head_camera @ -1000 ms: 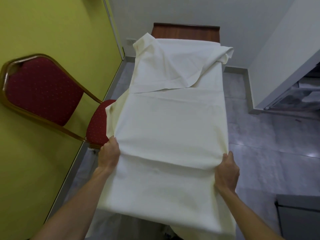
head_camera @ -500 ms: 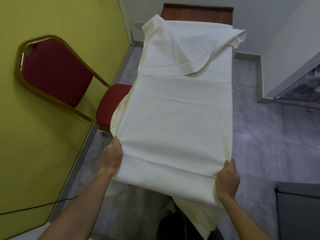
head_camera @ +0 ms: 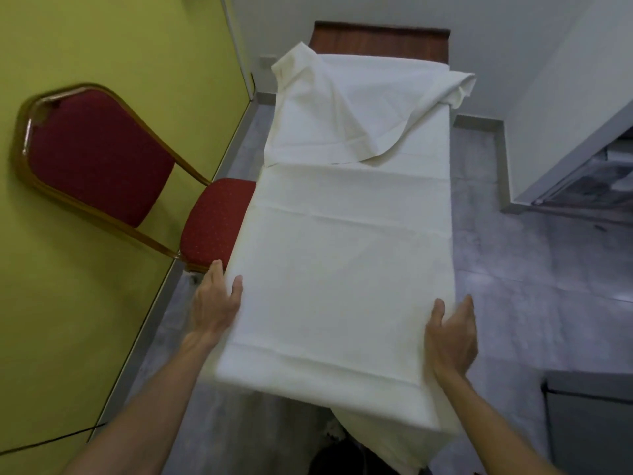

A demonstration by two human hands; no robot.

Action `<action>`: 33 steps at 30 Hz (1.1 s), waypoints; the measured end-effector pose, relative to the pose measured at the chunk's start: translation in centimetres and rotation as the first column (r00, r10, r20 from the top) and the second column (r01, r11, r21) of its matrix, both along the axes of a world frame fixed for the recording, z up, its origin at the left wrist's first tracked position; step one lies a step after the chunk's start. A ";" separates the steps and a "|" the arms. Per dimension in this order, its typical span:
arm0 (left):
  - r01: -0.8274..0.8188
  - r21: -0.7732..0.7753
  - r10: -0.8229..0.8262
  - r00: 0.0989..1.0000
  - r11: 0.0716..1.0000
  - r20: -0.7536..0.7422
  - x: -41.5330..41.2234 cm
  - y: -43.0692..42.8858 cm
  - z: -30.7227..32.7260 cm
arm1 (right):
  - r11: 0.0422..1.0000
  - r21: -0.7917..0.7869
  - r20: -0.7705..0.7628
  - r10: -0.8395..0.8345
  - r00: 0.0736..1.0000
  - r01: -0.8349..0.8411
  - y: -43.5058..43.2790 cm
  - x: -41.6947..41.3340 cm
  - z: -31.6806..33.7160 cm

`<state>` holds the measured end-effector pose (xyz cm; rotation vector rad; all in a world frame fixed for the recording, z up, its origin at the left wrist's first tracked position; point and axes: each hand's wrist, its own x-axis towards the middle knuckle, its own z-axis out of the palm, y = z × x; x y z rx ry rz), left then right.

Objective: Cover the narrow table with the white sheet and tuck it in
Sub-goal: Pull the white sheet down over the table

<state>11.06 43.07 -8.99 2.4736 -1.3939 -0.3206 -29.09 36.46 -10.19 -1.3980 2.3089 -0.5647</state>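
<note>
White sheet (head_camera: 342, 255) lies along the narrow worktop (head_camera: 380, 39), covering nearly all of it; only a strip of brown wood shows at the far end. Far part of the sheet is folded back on itself in a loose flap, bunched at the far right corner. Near end hangs over the worktop edge, with a corner drooping lower on the right side.

Left hand (head_camera: 215, 303) is flat against the sheet's left edge, fingers open and extended, thumb on top of the cloth. Right hand (head_camera: 450, 337) sits at the right edge near the front, fingers open and slightly curved, palm against the sheet's side; neither hand pinches the fabric.

Red chair (head_camera: 102, 156) with a gold frame stands by the yellow wall (head_camera: 85, 36), seat just beside the worktop's left side. Grey floor (head_camera: 534, 275) on the right.
</note>
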 end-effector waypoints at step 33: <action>0.020 -0.019 -0.018 0.993 1.000 0.112 0.6 -2.0 -1.2 | 1.000 0.029 0.057 0.011 0.998 -0.013 0.5 0.2 -0.5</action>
